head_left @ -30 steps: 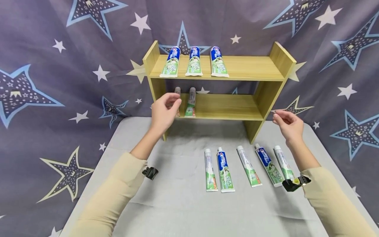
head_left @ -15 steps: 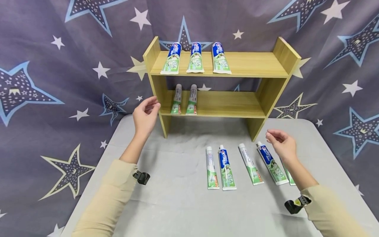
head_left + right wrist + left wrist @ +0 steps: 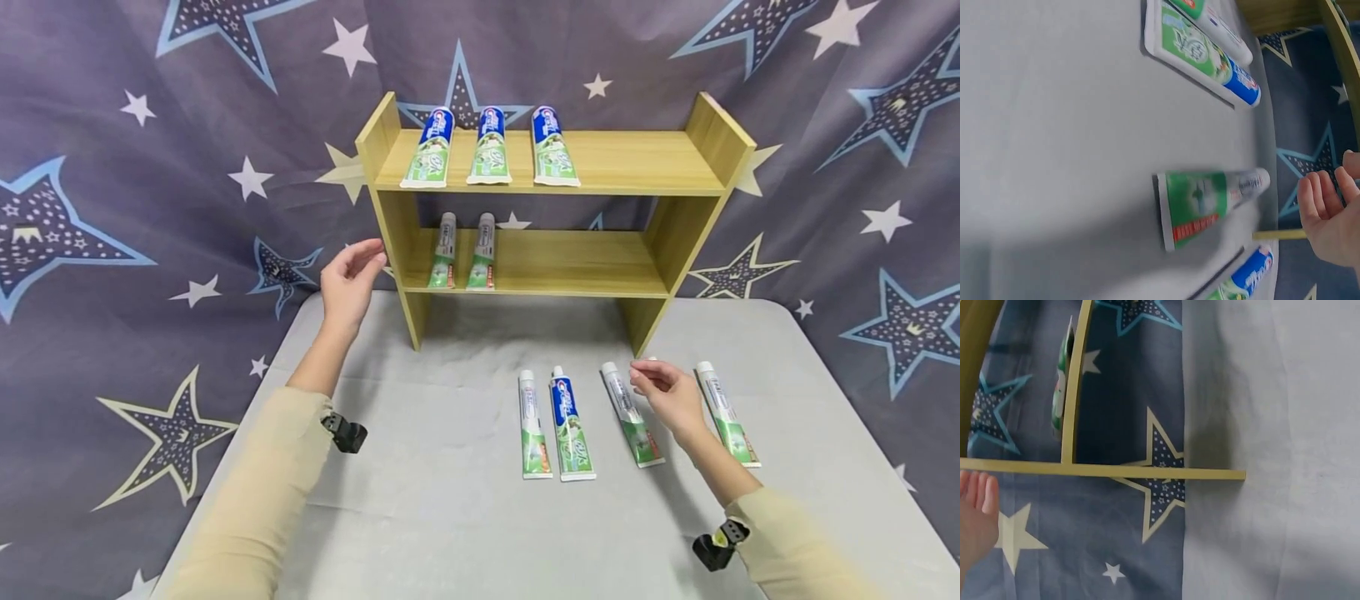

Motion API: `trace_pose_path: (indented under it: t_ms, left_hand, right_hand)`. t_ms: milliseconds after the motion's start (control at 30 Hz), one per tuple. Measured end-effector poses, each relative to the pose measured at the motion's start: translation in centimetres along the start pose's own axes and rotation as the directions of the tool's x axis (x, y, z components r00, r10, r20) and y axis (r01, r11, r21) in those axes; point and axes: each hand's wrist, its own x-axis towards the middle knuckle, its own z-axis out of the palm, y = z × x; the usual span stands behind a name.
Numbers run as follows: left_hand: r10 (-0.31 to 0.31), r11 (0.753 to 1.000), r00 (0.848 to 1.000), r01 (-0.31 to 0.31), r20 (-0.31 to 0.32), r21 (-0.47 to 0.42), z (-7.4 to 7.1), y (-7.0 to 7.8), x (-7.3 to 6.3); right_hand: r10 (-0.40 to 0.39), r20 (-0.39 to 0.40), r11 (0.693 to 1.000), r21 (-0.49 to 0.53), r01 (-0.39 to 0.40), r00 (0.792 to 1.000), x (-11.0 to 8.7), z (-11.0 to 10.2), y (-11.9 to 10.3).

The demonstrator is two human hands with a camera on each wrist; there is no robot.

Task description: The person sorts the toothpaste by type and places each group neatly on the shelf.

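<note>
My left hand (image 3: 347, 287) hovers beside the left side panel of the wooden shelf (image 3: 585, 162), fingers relaxed and holding nothing. In the left wrist view its fingers (image 3: 984, 494) are by the panel edge. My right hand (image 3: 671, 402) is raised above the table, relaxed and with nothing in it. Just left of it lies a silver-and-green toothpaste tube (image 3: 632, 412), also seen as a toothpaste tube (image 3: 1200, 203) in the right wrist view. The right hand and forearm hide most of a blue-and-green toothpaste tube, whose blue end (image 3: 1255, 269) shows in the right wrist view.
Three blue-and-green tubes (image 3: 491, 148) lie on the top shelf board. Two silver-and-green tubes (image 3: 482, 254) lie on the lower board, at left. On the grey-covered table (image 3: 420, 500) are another silver tube (image 3: 534, 425), a blue tube (image 3: 572, 425) and a silver tube (image 3: 727, 415) far right.
My left hand has pulled back leftwards from the leftmost tube on the lower board, which now shows fully. My right hand has moved left and down, over the tubes on the table.
</note>
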Motion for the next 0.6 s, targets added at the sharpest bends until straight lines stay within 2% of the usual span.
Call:
trace_pose_path:
  t_ms: [133,233,400,500,600]
  left_hand:
    - [-0.010,0.996,0.998,0.016,0.068,-0.092,-0.2,-0.1,1.0]
    - [0.002,0.989,0.991,0.019,0.137,-0.149,-0.6,-0.1,1.8]
    - [0.009,0.988,0.969,0.028,0.245,-0.150,-1.2,-0.1,3.0]
    - [-0.003,0.991,0.963,0.040,0.270,-0.129,-1.4,-0.1,3.6]
    - [-0.014,0.990,0.964,0.051,0.266,-0.132,-1.3,-0.2,4.1]
  right_hand:
    - [0.006,0.037,0.998,-0.057,-0.004,0.999,0.0,1.3,0.0]
    - [0.003,0.077,0.997,-0.076,0.003,0.997,0.1,2.3,-0.2]
    - [0.018,0.167,0.998,-0.055,-0.009,0.986,0.2,3.6,-0.6]
    - [0.029,0.209,0.996,-0.085,-0.011,0.978,0.2,4.3,-0.8]
    - [0.031,0.238,0.992,-0.127,-0.001,0.971,0.2,5.1,-0.9]
